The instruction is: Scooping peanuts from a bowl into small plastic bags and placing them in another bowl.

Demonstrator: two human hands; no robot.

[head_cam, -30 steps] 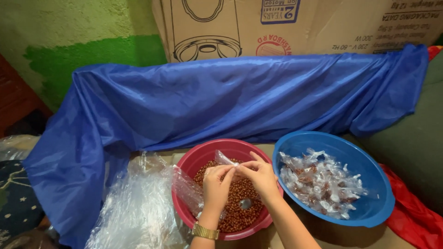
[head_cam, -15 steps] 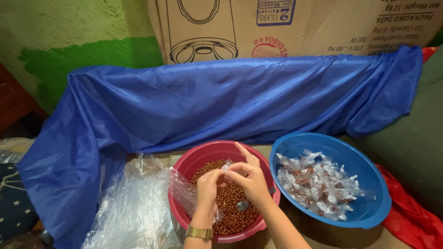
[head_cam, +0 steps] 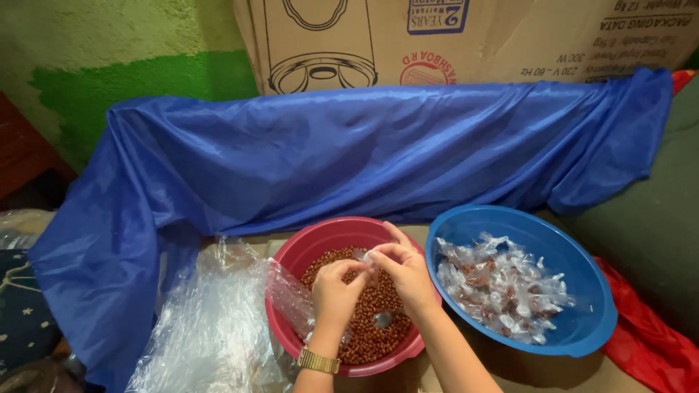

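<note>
Small clear packet [head_cam: 362, 256], twisted end up, pinched between left hand [head_cam: 336, 290] and right hand [head_cam: 405, 271] grips.

hands [head_cam: 371, 280] closed together, small packet [head_cam: 362, 255] pinched

A small clear plastic packet [head_cam: 362, 256], pinched upright, hangs above the peanut-filled red bowl [head_cam: 306, 251].

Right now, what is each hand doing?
Left hand: fingers pinched on a small clear packet over the red bowl.
Right hand: pinching the same packet.
</note>
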